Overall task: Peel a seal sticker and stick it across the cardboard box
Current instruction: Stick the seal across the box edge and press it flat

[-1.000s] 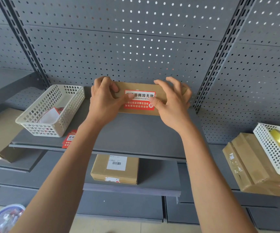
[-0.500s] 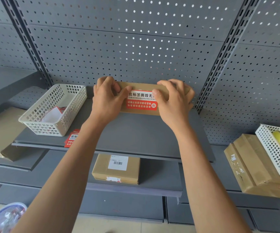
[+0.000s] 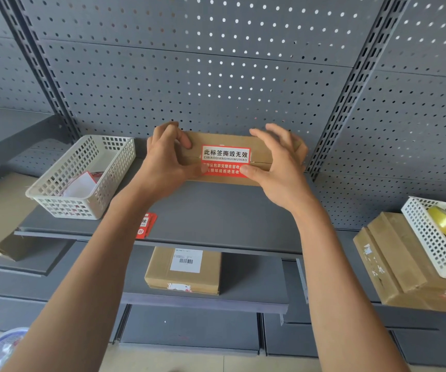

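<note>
Seal sticker [image 3: 226, 160]: red and white, lying on the near face of the cardboard box [image 3: 259, 150], straddling the flap seam. Its long axis runs left to right, in line with the seam and the box's own length. Box sits at the back of the grey shelf [image 3: 216, 216], against the pegboard.

Left hand [image 3: 163, 163]: fingers curled over the box's top left edge, thumb tip pressed on the sticker's lower left corner. Right hand [image 3: 278, 167]: fingers spread loosely above the box's right end, thumb tip on the sticker's lower right corner. Neither grip encloses anything; both are half-open, pressing rather than holding.

Sticker lies directly between the two thumbs, equally near both hands.

Judgement: sticker looks applied; the step in hand is smoothing it down. Any further pressing would run outward along the long axis, from the middle towards each thumb.

White basket [image 3: 82, 178] with sticker backing sits well to the left; spare stickers [image 3: 145, 226] lie near the shelf's front edge.
</note>
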Demonstrator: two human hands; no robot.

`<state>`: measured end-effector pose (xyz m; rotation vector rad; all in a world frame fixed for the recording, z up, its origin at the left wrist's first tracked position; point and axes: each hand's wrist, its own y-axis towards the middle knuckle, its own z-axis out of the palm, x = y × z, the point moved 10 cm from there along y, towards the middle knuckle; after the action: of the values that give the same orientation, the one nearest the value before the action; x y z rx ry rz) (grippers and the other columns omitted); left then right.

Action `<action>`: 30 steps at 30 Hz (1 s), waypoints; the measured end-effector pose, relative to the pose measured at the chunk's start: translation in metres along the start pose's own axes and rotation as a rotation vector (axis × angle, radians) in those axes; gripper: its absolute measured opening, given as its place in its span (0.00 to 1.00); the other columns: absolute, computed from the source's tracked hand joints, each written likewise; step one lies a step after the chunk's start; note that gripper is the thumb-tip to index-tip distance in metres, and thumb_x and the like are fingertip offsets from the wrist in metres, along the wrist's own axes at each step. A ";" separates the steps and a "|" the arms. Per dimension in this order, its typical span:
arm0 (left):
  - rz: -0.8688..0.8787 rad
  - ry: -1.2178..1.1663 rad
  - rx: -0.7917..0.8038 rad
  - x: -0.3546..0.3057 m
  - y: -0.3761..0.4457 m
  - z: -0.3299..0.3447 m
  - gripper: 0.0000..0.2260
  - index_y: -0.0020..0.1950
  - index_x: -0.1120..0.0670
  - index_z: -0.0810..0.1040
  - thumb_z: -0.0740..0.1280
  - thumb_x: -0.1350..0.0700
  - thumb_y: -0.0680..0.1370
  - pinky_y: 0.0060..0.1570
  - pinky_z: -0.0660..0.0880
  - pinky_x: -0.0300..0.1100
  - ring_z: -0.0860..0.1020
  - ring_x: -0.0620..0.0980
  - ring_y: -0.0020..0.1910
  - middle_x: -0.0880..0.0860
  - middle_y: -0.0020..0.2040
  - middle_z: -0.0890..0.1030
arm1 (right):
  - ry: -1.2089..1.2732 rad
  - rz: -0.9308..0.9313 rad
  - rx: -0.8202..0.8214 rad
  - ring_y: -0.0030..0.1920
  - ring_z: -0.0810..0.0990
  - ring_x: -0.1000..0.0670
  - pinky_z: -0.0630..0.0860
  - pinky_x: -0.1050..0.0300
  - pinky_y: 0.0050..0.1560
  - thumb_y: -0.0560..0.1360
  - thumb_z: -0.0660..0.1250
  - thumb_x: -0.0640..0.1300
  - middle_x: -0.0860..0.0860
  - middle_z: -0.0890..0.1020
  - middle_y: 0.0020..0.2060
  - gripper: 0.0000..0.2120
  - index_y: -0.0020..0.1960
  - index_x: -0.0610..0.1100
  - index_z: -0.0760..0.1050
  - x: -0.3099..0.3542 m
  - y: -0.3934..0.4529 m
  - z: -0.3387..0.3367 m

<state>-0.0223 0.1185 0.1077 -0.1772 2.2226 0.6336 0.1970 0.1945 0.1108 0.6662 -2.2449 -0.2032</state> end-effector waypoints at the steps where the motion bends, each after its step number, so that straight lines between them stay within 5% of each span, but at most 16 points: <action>1: 0.007 0.012 -0.005 -0.001 0.000 0.000 0.24 0.44 0.42 0.67 0.81 0.48 0.62 0.59 0.67 0.45 0.67 0.53 0.68 0.45 0.68 0.64 | -0.001 0.000 0.005 0.78 0.48 0.45 0.56 0.43 0.75 0.72 0.76 0.50 0.60 0.59 0.76 0.33 0.73 0.60 0.68 0.000 0.000 0.000; 8: 0.012 0.086 0.008 -0.002 -0.002 0.001 0.28 0.50 0.51 0.69 0.84 0.54 0.60 0.62 0.67 0.45 0.64 0.53 0.71 0.49 0.73 0.63 | -0.033 0.000 0.064 0.79 0.45 0.45 0.55 0.40 0.77 0.67 0.80 0.47 0.61 0.53 0.78 0.42 0.75 0.61 0.64 -0.002 -0.004 0.003; 14: 0.004 0.129 -0.082 -0.008 -0.008 0.003 0.35 0.50 0.51 0.67 0.85 0.44 0.55 0.67 0.67 0.53 0.62 0.52 0.73 0.51 0.73 0.64 | -0.104 0.021 -0.024 0.78 0.45 0.42 0.55 0.42 0.73 0.62 0.78 0.65 0.61 0.52 0.78 0.44 0.74 0.63 0.63 0.002 -0.005 0.005; 22: 0.005 0.107 -0.055 -0.003 -0.006 0.002 0.30 0.49 0.51 0.69 0.85 0.50 0.59 0.60 0.66 0.43 0.64 0.52 0.70 0.49 0.72 0.64 | -0.087 0.002 0.004 0.78 0.45 0.43 0.56 0.40 0.74 0.66 0.80 0.54 0.60 0.53 0.79 0.39 0.73 0.61 0.66 -0.001 -0.003 0.006; 30: 0.015 0.059 -0.013 0.003 -0.008 0.000 0.26 0.49 0.48 0.69 0.83 0.55 0.63 0.67 0.67 0.52 0.64 0.53 0.73 0.50 0.76 0.62 | -0.075 -0.003 0.056 0.79 0.44 0.43 0.52 0.40 0.75 0.72 0.76 0.45 0.61 0.50 0.79 0.36 0.75 0.61 0.64 -0.002 -0.006 0.006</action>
<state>-0.0218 0.1123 0.1020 -0.1881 2.2791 0.6591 0.1963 0.1902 0.1038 0.7025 -2.3282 -0.1703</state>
